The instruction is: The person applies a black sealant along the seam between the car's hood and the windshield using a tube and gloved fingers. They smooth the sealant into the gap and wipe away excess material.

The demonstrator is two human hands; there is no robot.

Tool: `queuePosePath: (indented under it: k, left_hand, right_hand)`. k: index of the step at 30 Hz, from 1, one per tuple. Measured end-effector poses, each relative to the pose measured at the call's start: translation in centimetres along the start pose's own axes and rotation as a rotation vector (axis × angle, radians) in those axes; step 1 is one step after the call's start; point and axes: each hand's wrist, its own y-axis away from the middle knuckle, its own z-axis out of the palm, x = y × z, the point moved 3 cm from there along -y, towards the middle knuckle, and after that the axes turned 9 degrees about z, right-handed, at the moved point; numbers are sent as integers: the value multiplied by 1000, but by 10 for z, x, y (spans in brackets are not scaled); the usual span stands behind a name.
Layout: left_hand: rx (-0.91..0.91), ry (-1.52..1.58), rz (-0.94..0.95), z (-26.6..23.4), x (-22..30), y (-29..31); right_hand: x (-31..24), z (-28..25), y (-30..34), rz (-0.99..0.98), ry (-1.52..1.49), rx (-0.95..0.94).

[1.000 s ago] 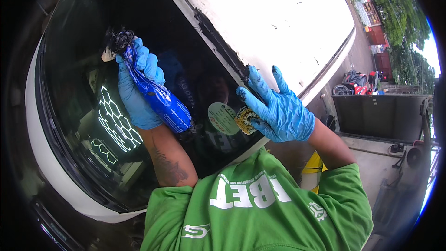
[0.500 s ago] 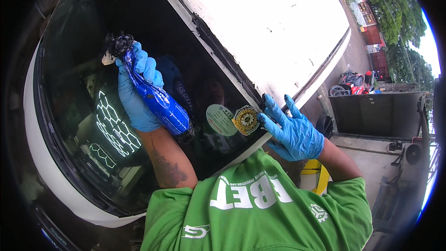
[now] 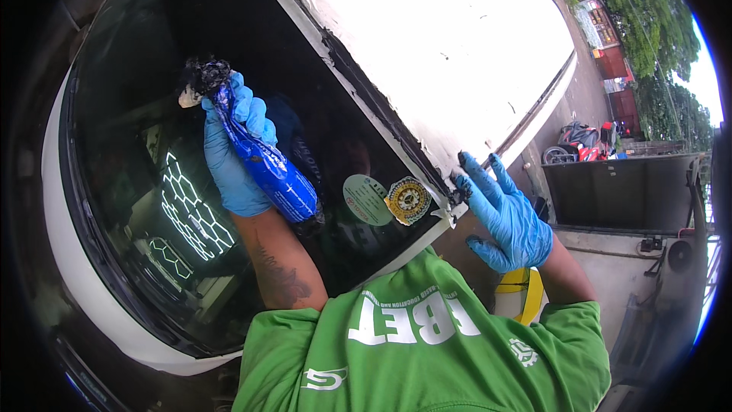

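My left hand (image 3: 231, 172), in a blue glove, is wrapped round a blue foil pack of sealant (image 3: 278, 179). Thick black sealant (image 3: 207, 75) is bunched at the pack's upper end, beside a pale bit. The pack is held tilted over the dark windshield (image 3: 221, 8). At the windshield's near right corner, my right hand (image 3: 509, 221) is open with fingers spread. Its gloved fingertips are smeared black, and one is at a black lump (image 3: 461, 189) on the corner; whether it presses there I cannot tell. Ragged black sealant (image 3: 362, 88) runs along the seam between glass and white roof.
A white vehicle roof (image 3: 442, 38) spreads beyond the seam. Two stickers, one a pale green oval (image 3: 366, 200) and one a gold round (image 3: 408, 201), sit inside the glass corner. Farther right are a dark panel (image 3: 621, 191), a red motorcycle (image 3: 583, 141) and a yellow strap (image 3: 531, 297).
My right hand has moved right, from over the corner to its outer edge, with the fingers spread wider. The left hand and foil pack have shifted slightly right.
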Motion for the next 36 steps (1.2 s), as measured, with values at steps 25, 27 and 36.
queuePosePath:
  k: [25, 27, 36]
  left_hand:
    - [77, -17, 67, 9, 5, 6]
    - [56, -86, 61, 4, 6, 5]
    - [29, -124, 41, 1, 6, 3]
  right_hand:
    - [-5, -21, -152, -230, 89, 93]
    - [-9, -21, -147, -221, 91, 109]
    - [-14, -12, -117, -113, 164, 24]
